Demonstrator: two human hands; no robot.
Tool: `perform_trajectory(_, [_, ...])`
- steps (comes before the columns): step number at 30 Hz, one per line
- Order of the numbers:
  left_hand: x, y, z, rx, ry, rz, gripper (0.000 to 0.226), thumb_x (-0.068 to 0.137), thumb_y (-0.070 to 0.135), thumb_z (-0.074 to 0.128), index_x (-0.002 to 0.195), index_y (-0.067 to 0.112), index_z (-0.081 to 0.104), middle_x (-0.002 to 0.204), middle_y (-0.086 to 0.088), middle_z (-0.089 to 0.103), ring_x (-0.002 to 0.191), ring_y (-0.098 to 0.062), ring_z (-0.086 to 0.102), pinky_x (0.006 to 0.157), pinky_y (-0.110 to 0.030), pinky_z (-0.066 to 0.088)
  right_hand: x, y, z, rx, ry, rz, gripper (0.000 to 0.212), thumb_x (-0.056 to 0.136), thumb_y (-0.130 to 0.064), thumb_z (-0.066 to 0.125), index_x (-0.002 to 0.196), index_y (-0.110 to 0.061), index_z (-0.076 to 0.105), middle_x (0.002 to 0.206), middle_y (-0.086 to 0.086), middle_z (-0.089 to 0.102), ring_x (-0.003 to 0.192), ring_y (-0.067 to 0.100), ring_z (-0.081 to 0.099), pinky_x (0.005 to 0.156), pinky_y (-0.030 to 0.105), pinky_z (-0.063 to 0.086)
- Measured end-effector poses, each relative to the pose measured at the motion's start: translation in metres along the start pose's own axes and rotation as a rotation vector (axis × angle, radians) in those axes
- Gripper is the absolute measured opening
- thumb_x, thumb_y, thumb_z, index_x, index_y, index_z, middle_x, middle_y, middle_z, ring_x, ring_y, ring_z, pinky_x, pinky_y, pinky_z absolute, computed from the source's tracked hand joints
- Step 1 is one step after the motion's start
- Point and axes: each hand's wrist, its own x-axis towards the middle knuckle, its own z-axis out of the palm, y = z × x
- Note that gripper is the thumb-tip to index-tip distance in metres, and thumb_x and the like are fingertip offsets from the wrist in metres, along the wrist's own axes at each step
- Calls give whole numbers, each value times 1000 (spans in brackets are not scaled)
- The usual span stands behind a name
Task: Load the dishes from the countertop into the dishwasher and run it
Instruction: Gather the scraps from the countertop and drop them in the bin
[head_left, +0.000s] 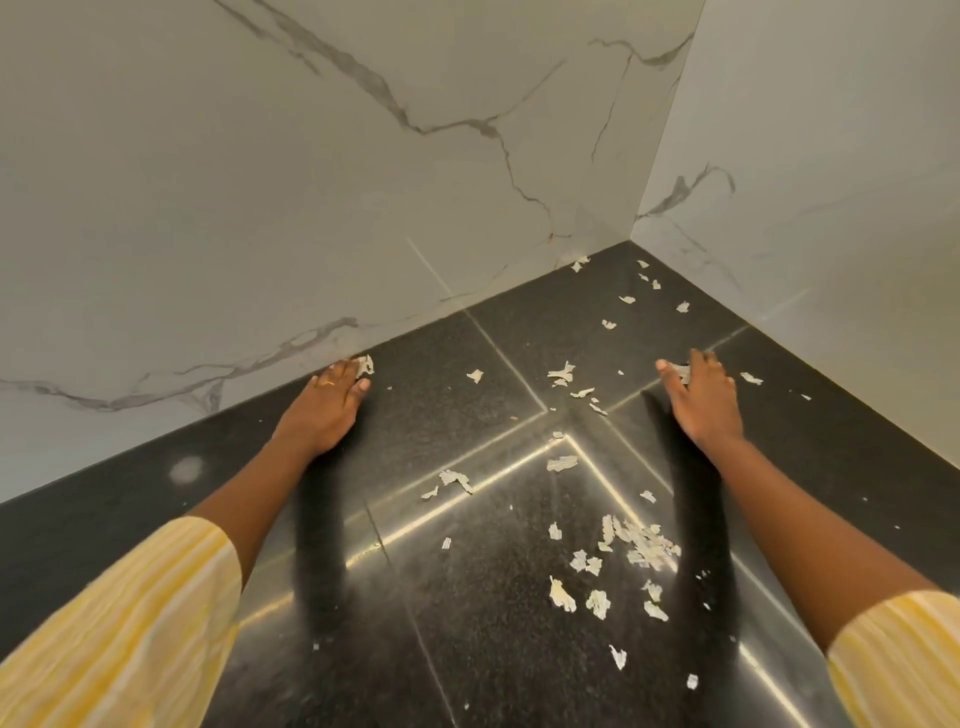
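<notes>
No dishes and no dishwasher are in view. Both my arms reach over a black stone countertop (452, 597) into a corner between marble walls. My left hand (327, 410) lies palm down beside the left wall, its fingertips touching a pale scrap (365, 365). My right hand (701, 402) is farther right, with thumb and fingers curled around another pale scrap (680, 372). Both sleeves are striped yellow and white.
Several pale torn scraps litter the countertop, with a dense cluster (639, 545) near my right forearm and more toward the corner (628, 299). The marble walls (311, 182) close the counter off at the left and right. A dull round smudge (186, 469) marks the counter at left.
</notes>
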Motion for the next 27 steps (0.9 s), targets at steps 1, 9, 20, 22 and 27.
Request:
perform_trajectory(1, [4, 9, 3, 26, -12, 21, 53, 102, 35, 18, 150, 12, 12, 158, -7, 9, 146, -19, 6, 118, -33, 1, 5, -6, 4, -14, -20, -20, 70, 94, -55, 29, 141, -3, 32, 151, 20, 24, 140, 32, 20, 116, 48, 14])
perform_trajectory(9, [23, 116, 33, -8, -128, 235, 52, 103, 35, 15, 150, 15, 9, 158, -2, 6, 146, -18, -1, 117, -35, -3, -3, -81, 29, 79, -309, -401, 58, 94, -44, 46, 142, -12, 36, 152, 10, 27, 141, 25, 21, 116, 42, 16])
perform_trajectory(20, [-102, 138, 47, -158, -389, 400, 59, 95, 54, 6, 148, 32, 18, 157, 3, 12, 145, -16, 6, 115, -31, 1, -121, -38, -1, 218, -538, -565, 27, 92, -29, 56, 116, -21, 65, 124, -13, 58, 98, -8, 59, 96, 25, 44])
perform_trajectory(22, [-118, 126, 39, -330, -298, 325, 55, 96, 49, 9, 143, 33, 32, 152, -1, 28, 141, -22, 21, 116, -37, 12, -146, -26, -18, 476, -480, -384, 23, 89, -29, 59, 108, -23, 69, 99, -13, 71, 50, -4, 54, 57, 21, 45])
perform_trajectory(27, [-139, 88, 39, -713, 87, -38, 62, 94, 50, 11, 137, 22, 45, 142, -5, 46, 137, -24, 35, 112, -36, 21, -187, 1, -26, 470, 103, 8, 33, 95, -27, 51, 114, -5, 64, 112, 9, 66, 102, 20, 59, 80, 18, 39])
